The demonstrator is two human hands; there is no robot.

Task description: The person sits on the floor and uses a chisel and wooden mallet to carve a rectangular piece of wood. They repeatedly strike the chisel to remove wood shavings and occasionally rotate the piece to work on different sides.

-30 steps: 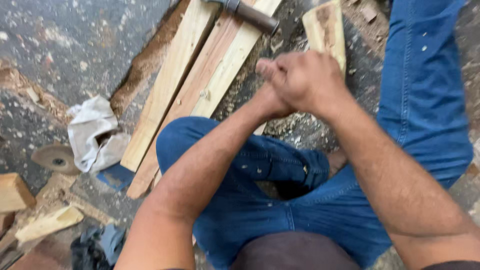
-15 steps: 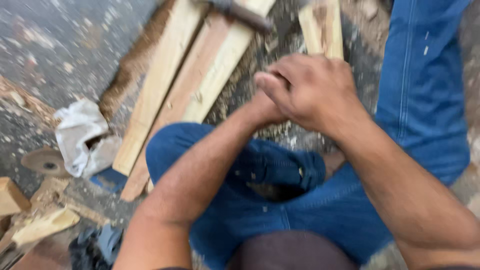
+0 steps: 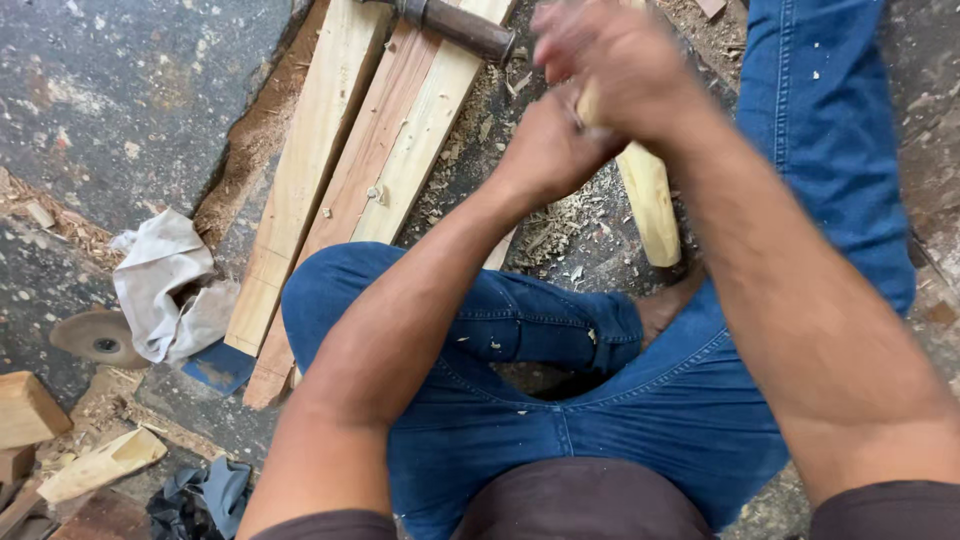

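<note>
Both hands clasped high on a rounded wooden stake (image 3: 648, 195), upper centre of frame: right hand (image 3: 625, 60) wrapped over the top, left hand (image 3: 550, 150) gripping just below. Stake tilted, lower end resting on the floor beside the crossed legs in blue jeans (image 3: 560, 400), probably for steadying. Pale planks (image 3: 330, 190) stacked upper left; dark hammer handle (image 3: 455, 25) across them. Rough stone floor (image 3: 120, 90), shavings scattered; grey rag (image 3: 160, 280) and cutting disc (image 3: 100, 338) at left.

Rough grey floor (image 3: 130, 90), sawdust-strewn
</note>
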